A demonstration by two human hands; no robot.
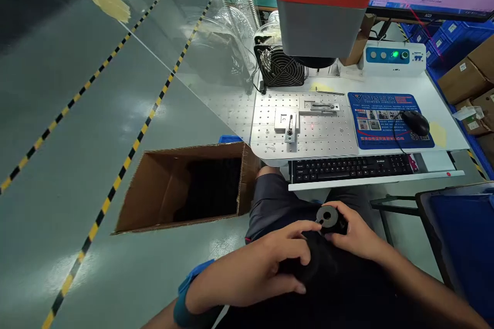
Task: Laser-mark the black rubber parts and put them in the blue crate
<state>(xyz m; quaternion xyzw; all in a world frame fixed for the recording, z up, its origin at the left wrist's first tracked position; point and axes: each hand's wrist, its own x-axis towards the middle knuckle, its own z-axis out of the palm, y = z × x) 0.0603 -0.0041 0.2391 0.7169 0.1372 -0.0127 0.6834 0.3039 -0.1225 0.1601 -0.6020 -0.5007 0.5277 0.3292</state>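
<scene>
Your right hand (357,232) grips a black cylindrical part (329,217) over your lap, thumb and fingers round its side, which leaves the bored grey end face exposed to your view. Your left hand (272,259) is half curled, its index fingertip at the part's near edge, perhaps to steady it. Whether those lower fingers also hold something dark can't be told against the black clothing (347,293). Ahead, two slotted stop blocks (286,120) (318,106) sit at an angle on the perforated plate (332,136), seemingly to form a locating corner. The open cardboard box (154,185) stands on your left, beside the bench.
</scene>
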